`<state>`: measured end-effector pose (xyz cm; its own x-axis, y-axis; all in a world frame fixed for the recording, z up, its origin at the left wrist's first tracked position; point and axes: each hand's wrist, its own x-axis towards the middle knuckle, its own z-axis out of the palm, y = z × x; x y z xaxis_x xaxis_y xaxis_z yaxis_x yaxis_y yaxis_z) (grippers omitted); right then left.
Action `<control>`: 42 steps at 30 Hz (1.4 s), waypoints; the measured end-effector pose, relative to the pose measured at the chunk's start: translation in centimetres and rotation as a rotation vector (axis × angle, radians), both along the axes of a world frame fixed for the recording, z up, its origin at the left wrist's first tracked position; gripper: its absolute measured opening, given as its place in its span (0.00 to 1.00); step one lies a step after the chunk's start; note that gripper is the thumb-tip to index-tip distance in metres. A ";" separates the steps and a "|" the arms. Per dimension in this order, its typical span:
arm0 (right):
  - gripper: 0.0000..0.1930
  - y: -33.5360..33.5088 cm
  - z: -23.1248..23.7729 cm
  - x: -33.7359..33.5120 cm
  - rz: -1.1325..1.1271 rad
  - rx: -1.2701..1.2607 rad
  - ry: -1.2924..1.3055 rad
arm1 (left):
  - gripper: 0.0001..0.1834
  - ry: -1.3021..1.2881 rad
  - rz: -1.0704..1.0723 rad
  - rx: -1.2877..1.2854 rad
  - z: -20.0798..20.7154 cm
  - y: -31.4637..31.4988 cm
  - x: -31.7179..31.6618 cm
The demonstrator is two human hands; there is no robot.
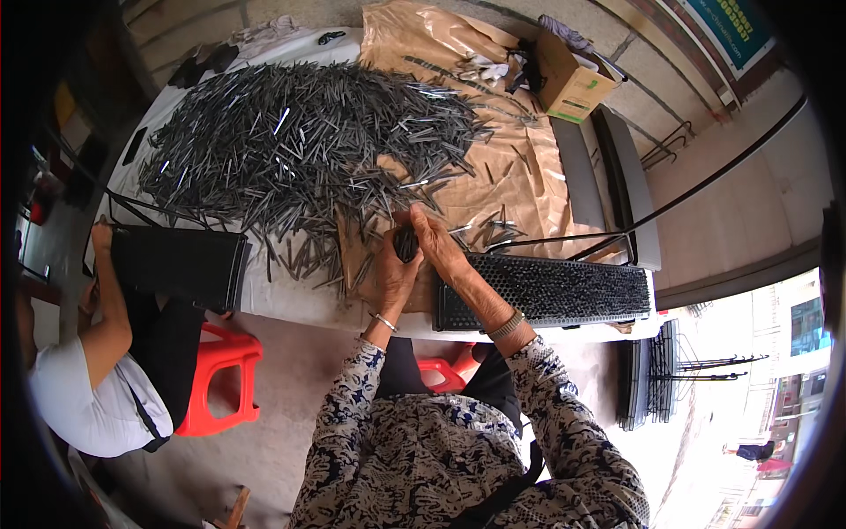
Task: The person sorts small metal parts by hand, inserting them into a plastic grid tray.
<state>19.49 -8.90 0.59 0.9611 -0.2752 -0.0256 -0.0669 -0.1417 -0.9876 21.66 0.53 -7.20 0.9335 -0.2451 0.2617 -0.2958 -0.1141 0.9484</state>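
Bundle: slim, dark, glossy sticks (405, 244), bunched between the two hands near the table's front edge.
Left hand (398, 271): wrapped around the bundle.
Right hand (437, 244): fingers extended beside the bundle; whether they pinch a stick, I cannot tell.
Pile: loose dark sticks (308, 132) beyond the hands.
Rack: black, perforated, rectangular tray (448, 304) under the right forearm.
Handling: each stick looks light and stiff, probably slippery when bunched.
Hold: around the bundle's middle; single sticks by one end.

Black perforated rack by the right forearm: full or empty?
Partly filled: the black perforated rack shows dark pieces packed toward its right, bare holes toward its left.
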 end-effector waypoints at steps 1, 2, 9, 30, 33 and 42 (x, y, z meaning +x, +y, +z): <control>0.31 -0.1 -0.1 -0.2 0.000 0.003 0.003 | 0.26 0.003 0.000 0.003 -0.1 0.1 0.0; 0.33 -0.1 -0.2 -0.3 0.027 0.041 0.020 | 0.26 0.006 -0.010 -0.012 -0.2 0.2 0.1; 0.35 1.0 0.1 -0.9 -0.031 0.121 -0.040 | 0.23 0.003 0.039 -0.161 -0.1 0.3 -0.8; 0.30 3.7 -0.8 -2.6 -0.437 0.388 -0.227 | 0.08 1.031 -0.204 -0.986 3.7 -0.3 0.7; 0.20 4.5 -0.4 -3.1 -0.548 0.207 -0.287 | 0.14 1.355 -0.119 -0.938 11.2 -0.1 -2.1; 0.26 0.1 2.7 -7.6 -0.194 0.348 -0.008 | 0.12 0.871 -0.349 -0.564 8.1 1.9 -3.5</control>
<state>11.85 -8.76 3.33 0.8925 -0.4281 -0.1419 -0.0515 0.2158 -0.9751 18.17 2.40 0.89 0.7551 -0.5846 -0.2967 0.5699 0.3617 0.7378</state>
